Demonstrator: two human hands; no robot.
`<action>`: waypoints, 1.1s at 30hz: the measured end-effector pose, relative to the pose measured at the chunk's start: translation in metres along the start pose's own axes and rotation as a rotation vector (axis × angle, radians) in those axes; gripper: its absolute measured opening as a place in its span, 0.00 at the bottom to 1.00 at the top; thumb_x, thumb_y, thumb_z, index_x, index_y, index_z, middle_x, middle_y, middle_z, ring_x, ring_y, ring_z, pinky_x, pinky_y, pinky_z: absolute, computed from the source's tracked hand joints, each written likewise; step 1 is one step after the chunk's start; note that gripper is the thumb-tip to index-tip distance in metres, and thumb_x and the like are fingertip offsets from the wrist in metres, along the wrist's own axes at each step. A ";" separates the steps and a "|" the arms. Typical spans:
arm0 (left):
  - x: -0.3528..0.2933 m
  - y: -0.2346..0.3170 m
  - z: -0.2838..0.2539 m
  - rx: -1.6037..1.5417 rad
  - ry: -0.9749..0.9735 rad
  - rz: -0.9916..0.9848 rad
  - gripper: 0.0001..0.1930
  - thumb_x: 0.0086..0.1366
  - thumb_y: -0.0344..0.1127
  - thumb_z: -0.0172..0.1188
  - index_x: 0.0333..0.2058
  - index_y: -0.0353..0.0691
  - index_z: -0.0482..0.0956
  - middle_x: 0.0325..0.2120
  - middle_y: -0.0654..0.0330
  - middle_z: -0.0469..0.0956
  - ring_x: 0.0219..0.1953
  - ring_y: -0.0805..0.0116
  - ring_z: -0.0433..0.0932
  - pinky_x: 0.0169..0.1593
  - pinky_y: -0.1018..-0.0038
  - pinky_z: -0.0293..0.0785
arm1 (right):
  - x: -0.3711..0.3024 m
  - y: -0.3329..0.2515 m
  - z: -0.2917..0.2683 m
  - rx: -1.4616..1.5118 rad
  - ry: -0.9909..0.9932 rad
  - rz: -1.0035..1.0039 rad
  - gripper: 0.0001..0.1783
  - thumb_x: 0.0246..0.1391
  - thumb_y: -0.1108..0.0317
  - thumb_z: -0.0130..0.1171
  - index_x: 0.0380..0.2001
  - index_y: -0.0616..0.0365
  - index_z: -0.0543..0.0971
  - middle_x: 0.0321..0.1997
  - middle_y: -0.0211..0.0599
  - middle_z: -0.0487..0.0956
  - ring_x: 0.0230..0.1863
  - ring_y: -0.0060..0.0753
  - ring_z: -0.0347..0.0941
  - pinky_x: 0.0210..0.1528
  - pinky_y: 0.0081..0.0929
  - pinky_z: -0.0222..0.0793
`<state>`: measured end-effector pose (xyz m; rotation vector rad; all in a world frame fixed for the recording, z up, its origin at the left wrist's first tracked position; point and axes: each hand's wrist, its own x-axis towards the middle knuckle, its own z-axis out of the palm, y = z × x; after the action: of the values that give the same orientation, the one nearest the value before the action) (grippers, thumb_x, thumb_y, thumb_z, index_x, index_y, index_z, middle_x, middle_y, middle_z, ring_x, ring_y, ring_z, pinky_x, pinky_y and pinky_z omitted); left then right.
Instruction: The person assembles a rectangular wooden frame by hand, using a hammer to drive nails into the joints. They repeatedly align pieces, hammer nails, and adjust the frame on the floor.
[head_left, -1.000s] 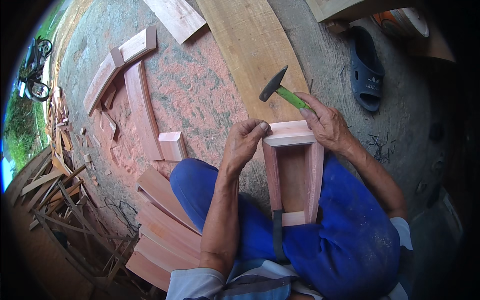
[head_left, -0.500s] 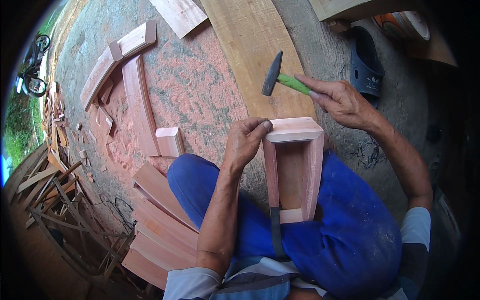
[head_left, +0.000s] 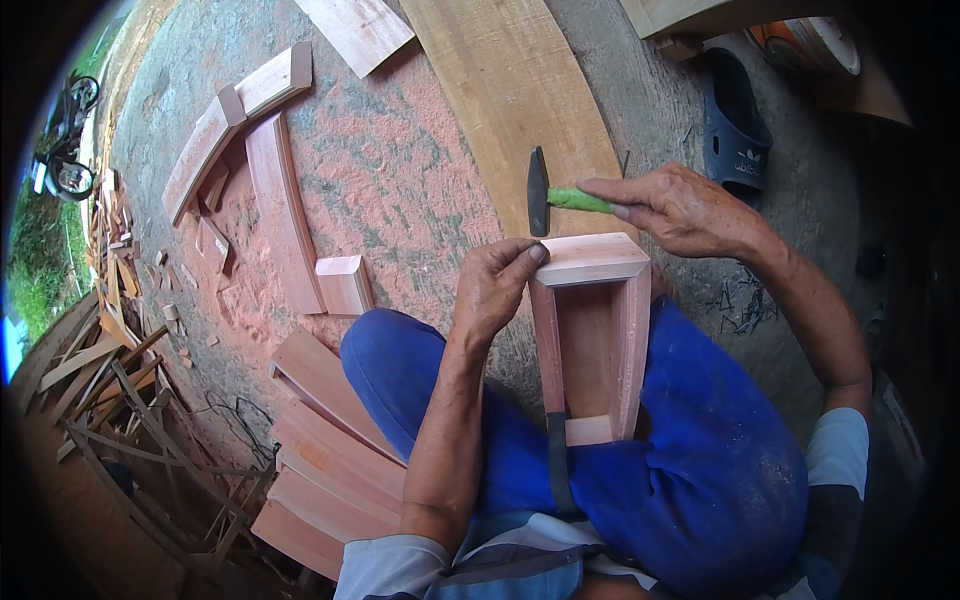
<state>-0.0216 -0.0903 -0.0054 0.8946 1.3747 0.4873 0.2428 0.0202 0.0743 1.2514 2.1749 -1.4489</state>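
Observation:
My right hand (head_left: 685, 212) grips a hammer (head_left: 538, 190) by its green handle. The dark hammer head hangs just past the far left corner of a tapered wooden box frame (head_left: 590, 258). The frame rests between my legs, its narrow end toward me and its middle hollow. At that same far left corner, my left hand (head_left: 493, 288) is closed, thumb and finger pinched against the wood. Whatever small thing sits between those fingertips is too small to make out. A dark strap (head_left: 558, 465) runs from the frame's near end toward my waist.
A wide plank (head_left: 510, 90) lies ahead. Joined wooden pieces (head_left: 285, 210) lie on sawdust to the left, near stacked boards (head_left: 335, 455) and a scrap heap (head_left: 110, 370). Small dark slivers, perhaps nails (head_left: 742, 305), and a dark clog (head_left: 735, 130) are at right.
The hammer has come down and toward me, its head now closer to the frame's corner. My left hand keeps its pinch at the corner.

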 end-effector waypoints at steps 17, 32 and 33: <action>-0.027 -0.043 0.058 0.352 0.290 0.203 0.52 0.52 0.52 0.82 0.66 0.28 0.63 0.60 0.44 0.60 0.67 0.48 0.63 0.72 0.59 0.61 | 0.012 0.054 0.130 0.362 0.753 -0.056 0.28 0.74 0.65 0.49 0.75 0.38 0.67 0.49 0.48 0.86 0.48 0.41 0.85 0.54 0.36 0.78; -0.016 -0.049 0.069 0.084 0.283 0.163 0.45 0.56 0.55 0.76 0.59 0.24 0.67 0.52 0.40 0.71 0.58 0.44 0.73 0.64 0.58 0.68 | 0.028 0.056 0.155 0.915 0.930 0.084 0.31 0.75 0.68 0.47 0.78 0.42 0.62 0.37 0.24 0.78 0.30 0.16 0.64 0.36 0.21 0.69; -0.016 -0.050 0.068 0.101 0.285 0.168 0.44 0.57 0.55 0.76 0.58 0.25 0.67 0.52 0.40 0.71 0.58 0.44 0.73 0.63 0.58 0.68 | 0.027 0.056 0.154 0.874 0.924 0.088 0.31 0.75 0.68 0.48 0.78 0.42 0.63 0.38 0.26 0.79 0.29 0.18 0.65 0.36 0.22 0.70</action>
<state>0.0318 -0.1494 -0.0376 1.0586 1.6005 0.6993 0.2318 -0.0878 -0.0516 2.7028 1.8238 -2.1705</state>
